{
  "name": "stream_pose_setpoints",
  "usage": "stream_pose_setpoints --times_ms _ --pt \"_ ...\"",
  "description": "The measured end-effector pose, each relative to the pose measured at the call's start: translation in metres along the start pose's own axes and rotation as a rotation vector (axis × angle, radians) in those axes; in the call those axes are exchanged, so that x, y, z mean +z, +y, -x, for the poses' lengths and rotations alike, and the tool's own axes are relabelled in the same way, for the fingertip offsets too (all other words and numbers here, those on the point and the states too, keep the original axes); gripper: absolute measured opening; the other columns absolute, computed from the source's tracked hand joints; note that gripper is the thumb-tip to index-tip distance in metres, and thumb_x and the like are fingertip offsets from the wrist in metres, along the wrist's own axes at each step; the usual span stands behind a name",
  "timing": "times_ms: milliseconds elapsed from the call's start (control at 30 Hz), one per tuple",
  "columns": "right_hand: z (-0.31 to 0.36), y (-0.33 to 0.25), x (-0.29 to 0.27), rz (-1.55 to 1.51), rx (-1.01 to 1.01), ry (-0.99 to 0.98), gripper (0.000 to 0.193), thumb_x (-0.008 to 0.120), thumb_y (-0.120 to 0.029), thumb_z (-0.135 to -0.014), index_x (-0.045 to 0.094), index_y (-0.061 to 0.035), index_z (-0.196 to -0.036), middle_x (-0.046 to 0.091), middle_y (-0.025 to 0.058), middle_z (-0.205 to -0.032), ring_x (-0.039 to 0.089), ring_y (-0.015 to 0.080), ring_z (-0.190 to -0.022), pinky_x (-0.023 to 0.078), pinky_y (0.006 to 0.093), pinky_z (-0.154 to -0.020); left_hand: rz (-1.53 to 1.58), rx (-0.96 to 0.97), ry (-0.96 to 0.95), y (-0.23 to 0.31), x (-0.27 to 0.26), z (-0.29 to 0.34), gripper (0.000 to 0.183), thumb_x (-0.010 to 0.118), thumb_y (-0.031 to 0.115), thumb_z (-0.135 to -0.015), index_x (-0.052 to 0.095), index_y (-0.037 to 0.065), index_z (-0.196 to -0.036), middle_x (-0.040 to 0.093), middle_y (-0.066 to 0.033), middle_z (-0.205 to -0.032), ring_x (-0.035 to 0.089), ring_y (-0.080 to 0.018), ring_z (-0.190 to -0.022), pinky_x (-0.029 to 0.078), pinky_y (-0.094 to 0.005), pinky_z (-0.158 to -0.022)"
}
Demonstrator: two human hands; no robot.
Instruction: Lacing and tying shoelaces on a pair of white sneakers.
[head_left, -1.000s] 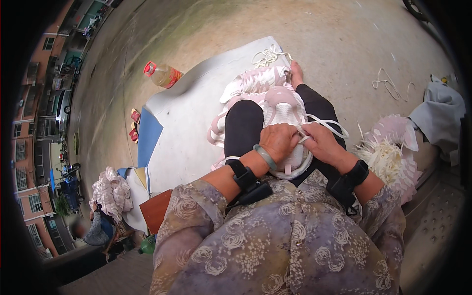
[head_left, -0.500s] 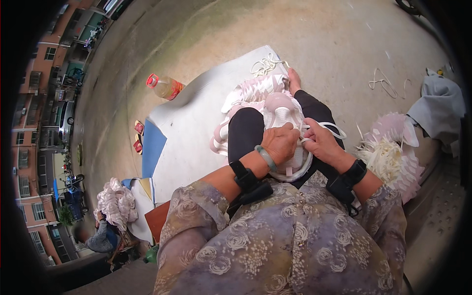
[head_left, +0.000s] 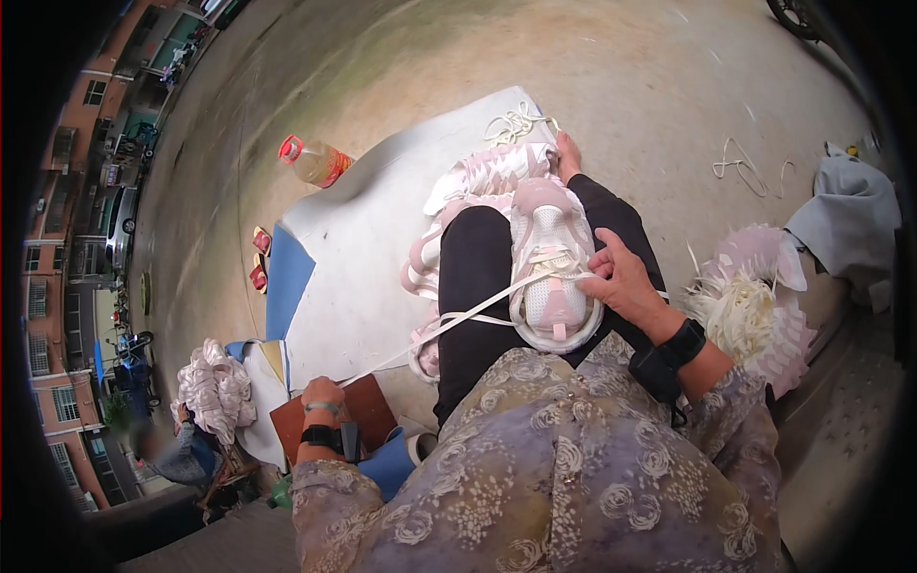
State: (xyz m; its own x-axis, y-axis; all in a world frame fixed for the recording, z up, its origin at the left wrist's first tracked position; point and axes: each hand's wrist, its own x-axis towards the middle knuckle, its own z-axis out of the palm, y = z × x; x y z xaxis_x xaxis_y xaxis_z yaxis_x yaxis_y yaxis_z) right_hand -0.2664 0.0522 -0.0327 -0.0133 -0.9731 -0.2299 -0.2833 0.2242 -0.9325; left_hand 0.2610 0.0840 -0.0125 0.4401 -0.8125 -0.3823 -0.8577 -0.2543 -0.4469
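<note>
A white and pink sneaker rests between my knees, its collar toward me. A long white shoelace stretches taut from its eyelets, across my left thigh, to my left hand, which is closed on it far out to the left. My right hand is at the sneaker's right side, with thumb and fingertips pinching the lace close to the eyelets. More pink and white sneakers stand in a row beyond my left knee, partly hidden by it.
A white sheet covers the ground, with a loose lace bundle at its far end. Beside it stands a red-capped bottle. Pale laces and pink shoe parts lie at right. Another person sits at lower left.
My left hand has moved from the sneaker far to the lower left, drawing the lace out straight. My right hand has stayed beside the sneaker, and the sneaker's tongue and opening now show.
</note>
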Motion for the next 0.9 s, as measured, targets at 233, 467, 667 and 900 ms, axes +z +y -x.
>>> stream_pose_setpoints --times_ms 233,467,667,900 --pt "-0.010 -0.012 -0.004 0.099 -0.002 -0.112 0.055 0.070 -0.017 -0.067 0.050 -0.0020 -0.116 0.052 0.0067 -0.084 0.049 0.0146 -0.071 0.043 0.0258 -0.067 0.686 0.635 0.331 0.111 -0.044 0.006 0.012 0.064 0.015 -0.071 0.057 0.005 -0.074 0.058 -0.0130 -0.076 0.057 -0.0316 -0.074 0.045 -0.0388 -0.065" --pt "-0.026 -0.020 0.000 0.115 -0.213 -0.193 0.025 0.060 -0.006 -0.077 0.056 -0.0043 -0.101 0.049 0.0016 -0.089 0.048 0.0101 -0.079 0.043 0.0233 -0.069 0.979 1.252 0.436 0.240 -0.134 0.052 0.017 0.061 0.005 -0.072 0.060 0.004 -0.089 0.059 -0.0100 -0.082 0.056 -0.0271 -0.077 0.045 -0.0349 -0.068" --pt "-0.031 -0.024 0.003 0.127 -0.266 -0.232 0.018 0.061 -0.008 -0.076 0.055 -0.0036 -0.093 0.049 0.0030 -0.089 0.049 0.0113 -0.078 0.042 0.0249 -0.066 0.830 1.267 0.388 0.272 -0.129 0.066 0.025 0.061 0.010 -0.070 0.056 0.006 -0.094 0.057 -0.0106 -0.083 0.055 -0.0308 -0.079 0.044 -0.0381 -0.068" --pt "-0.033 -0.010 -0.008 -0.190 -0.004 -0.218 0.017 0.064 -0.015 -0.078 0.059 0.0012 -0.079 0.055 0.0028 -0.084 0.050 0.0093 -0.070 0.042 0.0247 -0.061 0.899 1.060 0.230 0.277 -0.130 0.076 0.022 0.062 0.017 -0.075 0.055 0.006 -0.092 0.057 -0.0139 -0.080 0.057 -0.0343 -0.074 0.044 -0.0419 -0.063"
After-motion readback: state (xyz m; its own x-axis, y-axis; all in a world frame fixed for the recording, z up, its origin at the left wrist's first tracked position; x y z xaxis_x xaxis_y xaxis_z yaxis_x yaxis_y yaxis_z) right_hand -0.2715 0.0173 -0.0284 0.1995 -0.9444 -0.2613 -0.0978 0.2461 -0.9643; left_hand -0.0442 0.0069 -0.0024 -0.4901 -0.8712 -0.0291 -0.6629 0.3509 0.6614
